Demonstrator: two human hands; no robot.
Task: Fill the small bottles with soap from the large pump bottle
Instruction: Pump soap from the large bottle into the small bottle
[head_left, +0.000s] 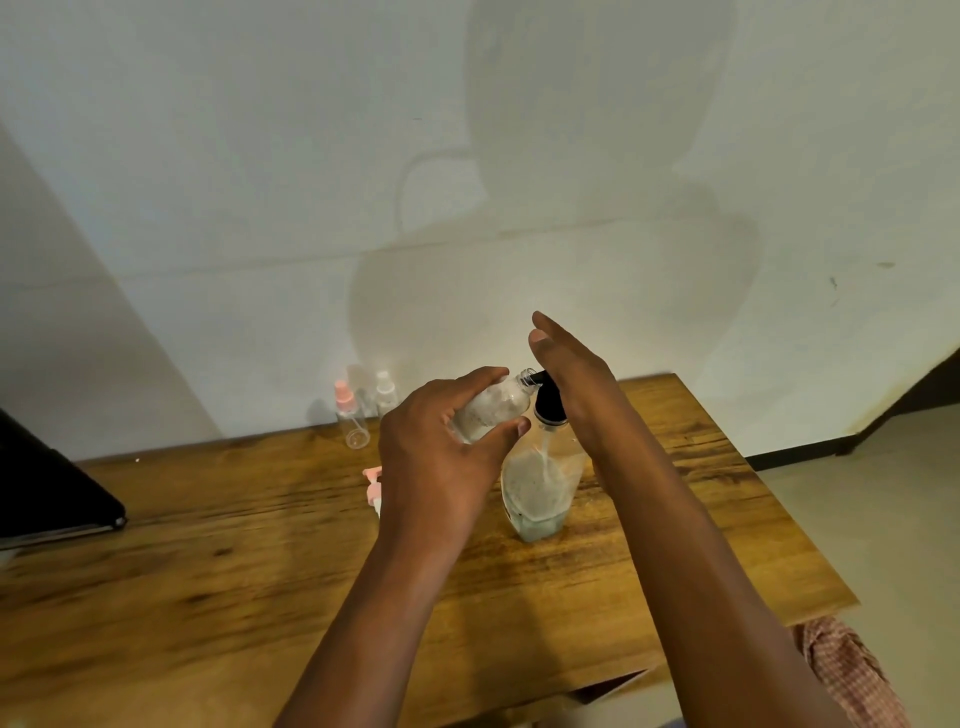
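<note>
My left hand (441, 441) grips a small clear bottle (493, 405), tilted with its open neck against the black pump nozzle. The bottle holds some whitish soap. The large clear pump bottle (537, 493) stands upright on the wooden table (208, 545), partly filled with soap. My right hand (566, 364) rests flat on top of the black pump head (549, 402), fingers straight and pointing away. A pink pump cap (373, 486) lies on the table just left of my left hand, partly hidden by it.
Two more small bottles stand near the wall at the table's back: one with a pink cap (350, 415) and one with a white cap (385, 392). A dark flat object (47, 488) lies at the left edge. Checked cloth (852, 670) hangs at the lower right.
</note>
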